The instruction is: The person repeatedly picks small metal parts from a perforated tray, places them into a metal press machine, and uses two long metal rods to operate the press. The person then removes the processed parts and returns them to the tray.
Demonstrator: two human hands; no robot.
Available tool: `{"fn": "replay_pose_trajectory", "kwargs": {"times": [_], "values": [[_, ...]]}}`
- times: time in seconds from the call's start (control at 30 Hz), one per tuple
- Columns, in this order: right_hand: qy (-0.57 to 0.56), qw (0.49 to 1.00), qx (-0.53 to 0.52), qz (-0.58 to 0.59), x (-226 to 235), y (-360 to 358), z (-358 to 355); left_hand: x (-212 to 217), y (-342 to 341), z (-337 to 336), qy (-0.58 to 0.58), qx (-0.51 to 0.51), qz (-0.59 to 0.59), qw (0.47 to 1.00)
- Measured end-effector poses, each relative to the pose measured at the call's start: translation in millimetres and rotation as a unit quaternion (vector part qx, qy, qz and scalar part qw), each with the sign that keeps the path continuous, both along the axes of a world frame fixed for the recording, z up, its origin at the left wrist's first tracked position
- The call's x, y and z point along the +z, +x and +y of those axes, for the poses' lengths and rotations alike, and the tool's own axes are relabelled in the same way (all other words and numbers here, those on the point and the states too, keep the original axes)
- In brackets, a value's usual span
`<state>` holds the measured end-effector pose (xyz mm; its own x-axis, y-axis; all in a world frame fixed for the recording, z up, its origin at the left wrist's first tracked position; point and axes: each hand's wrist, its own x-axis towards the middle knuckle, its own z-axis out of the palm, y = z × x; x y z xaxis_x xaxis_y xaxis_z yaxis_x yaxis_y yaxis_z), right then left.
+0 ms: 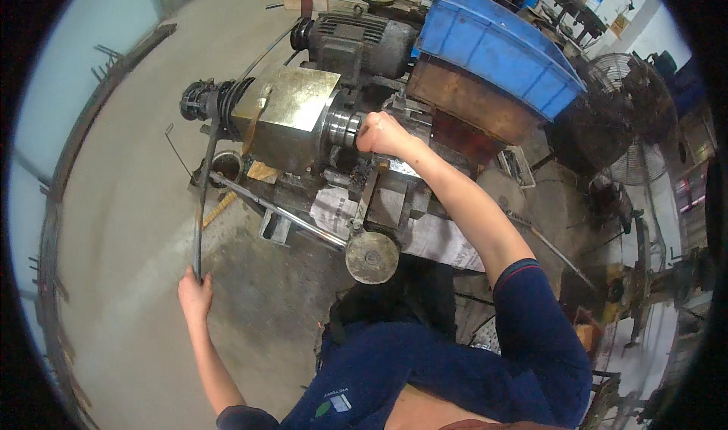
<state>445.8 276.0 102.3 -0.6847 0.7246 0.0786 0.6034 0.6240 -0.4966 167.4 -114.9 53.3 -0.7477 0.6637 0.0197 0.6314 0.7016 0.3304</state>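
Observation:
My left hand (196,293) is wrapped round the lower end of a long dark metal lever (202,225), which rises past the left side of a small lathe. My right hand (383,134) is closed right beside the lathe's shiny steel spindle nose (343,128). Whatever those fingers hold, if anything, is hidden behind the knuckles. Left of the spindle is the headstock (288,104) with its brassy top plate, and a black belt pulley (205,100) sits at its far left end. Below my right hand lies the cross slide (390,202), with a round metal disc (371,257) in front.
Behind the lathe stand a grey electric motor (360,43) and a big blue plastic crate (500,47) on a rusty box (470,100). A polished bar (280,211) slopes along the lathe's front. To the right is a large caged fan (618,115).

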Motion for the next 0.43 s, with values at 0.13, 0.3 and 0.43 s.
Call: {"fn": "replay_pose_trajectory", "kwargs": {"times": [0.13,0.3,0.43], "values": [[0.021,0.996,0.039,0.077,-7,4,11,-6,-7,1,-0.008,-0.011,0.023,1.0],[-0.02,0.995,0.015,0.092,21,-6,7,-16,-14,-1,-0.017,-0.018,0.055,0.998],[-0.075,0.992,0.009,0.104,18,-10,13,0,-9,9,-0.092,0.018,0.06,0.994]]}}
